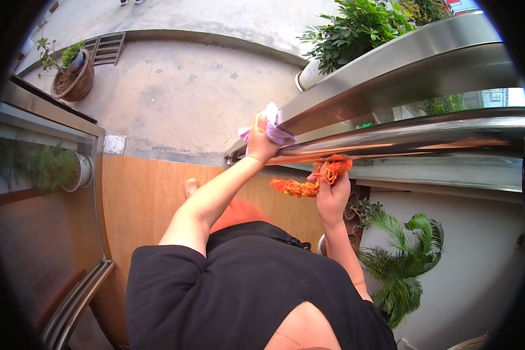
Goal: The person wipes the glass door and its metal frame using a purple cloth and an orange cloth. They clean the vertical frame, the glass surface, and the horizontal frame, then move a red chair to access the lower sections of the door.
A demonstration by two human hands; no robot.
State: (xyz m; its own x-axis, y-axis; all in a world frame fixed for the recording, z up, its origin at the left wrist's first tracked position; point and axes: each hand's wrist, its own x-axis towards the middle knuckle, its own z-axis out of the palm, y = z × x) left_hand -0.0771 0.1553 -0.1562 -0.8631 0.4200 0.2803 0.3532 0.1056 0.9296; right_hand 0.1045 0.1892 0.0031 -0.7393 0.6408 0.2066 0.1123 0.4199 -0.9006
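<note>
My left hand (261, 141) grips a crumpled purple and white cloth (273, 127). The cloth is pressed around the end edge of a brushed-metal door frame (354, 87). Closer to my body, my right hand (334, 197) is closed on an orange and yellow knitted strip (332, 169). One end of that strip sticks out to the left of the fingers. The bunched part is right beside a shiny metal bar (402, 135) that runs along the door; whether it touches the bar, I cannot tell.
To the left stands a glass door panel (43, 192) with a metal frame. Wood-look flooring (135, 197) meets a concrete yard (179, 96). Potted plants stand at a brown pot (78, 83), a white pot (310, 74) and a palm (402, 258). Another person's shoes (131, 1) show at the top.
</note>
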